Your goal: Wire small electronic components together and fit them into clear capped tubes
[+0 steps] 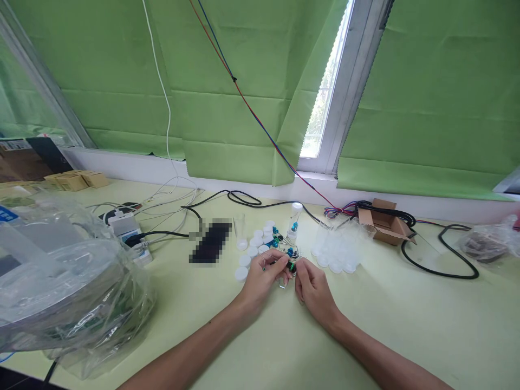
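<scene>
My left hand [265, 274] pinches a small green-and-black part [291, 266], which looks like an electronic component with thin wire leads. Fingers bent together, my right hand [313, 286] meets the part at its right end. Just beyond both hands lie several blue-green components [273, 243] with wire leads. White round caps [242, 273] are grouped to the left of my left hand. Behind the components stands a clear vial [293, 223] with a white lid and a blue piece inside. Another clear tube [240, 234] stands farther left. My fingers partly hide the held part.
Clear plastic containers [336, 252] cluster to the right. An open cardboard box [384, 222] and black cable [439, 277] lie beyond them. A pixelated dark object [212, 242] and power strip [132, 233] are left. A large plastic-wrapped reel [73, 292] fills the left front.
</scene>
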A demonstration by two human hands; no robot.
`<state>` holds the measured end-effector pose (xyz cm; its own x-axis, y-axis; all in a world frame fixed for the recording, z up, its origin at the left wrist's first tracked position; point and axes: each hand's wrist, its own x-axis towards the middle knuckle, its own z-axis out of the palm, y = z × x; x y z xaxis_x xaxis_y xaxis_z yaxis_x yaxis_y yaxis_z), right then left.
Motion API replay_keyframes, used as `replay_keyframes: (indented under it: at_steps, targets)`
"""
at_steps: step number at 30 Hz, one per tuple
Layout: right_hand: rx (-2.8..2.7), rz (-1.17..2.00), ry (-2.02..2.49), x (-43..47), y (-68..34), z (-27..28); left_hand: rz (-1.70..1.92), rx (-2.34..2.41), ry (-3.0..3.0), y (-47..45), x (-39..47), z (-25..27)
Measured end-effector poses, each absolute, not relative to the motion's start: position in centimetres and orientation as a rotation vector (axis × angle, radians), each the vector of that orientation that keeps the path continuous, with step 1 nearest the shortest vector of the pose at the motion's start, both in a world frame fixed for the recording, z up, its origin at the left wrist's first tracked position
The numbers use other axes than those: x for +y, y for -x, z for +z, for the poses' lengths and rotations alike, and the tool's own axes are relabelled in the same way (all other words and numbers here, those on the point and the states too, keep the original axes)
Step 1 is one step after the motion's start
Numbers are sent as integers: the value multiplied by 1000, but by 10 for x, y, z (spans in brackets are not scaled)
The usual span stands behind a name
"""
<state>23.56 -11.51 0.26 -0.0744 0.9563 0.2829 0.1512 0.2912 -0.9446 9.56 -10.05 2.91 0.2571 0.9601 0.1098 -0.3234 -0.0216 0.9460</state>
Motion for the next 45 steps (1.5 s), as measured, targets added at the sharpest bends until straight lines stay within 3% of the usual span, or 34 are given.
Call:
replay_keyframes:
  at_steps: [6, 24, 45]
  targets:
    - [-1525, 1042, 1003, -116, -237, 1, 1222, 763, -1122, -95, -99, 29]
    - [-1503, 912, 1113, -114, -236, -1, 1150, 761, -1255, -95, -101, 29]
    - [-1538, 1067, 975, -113, -238, -1, 1181, 750, -1252, -93, -96, 26]
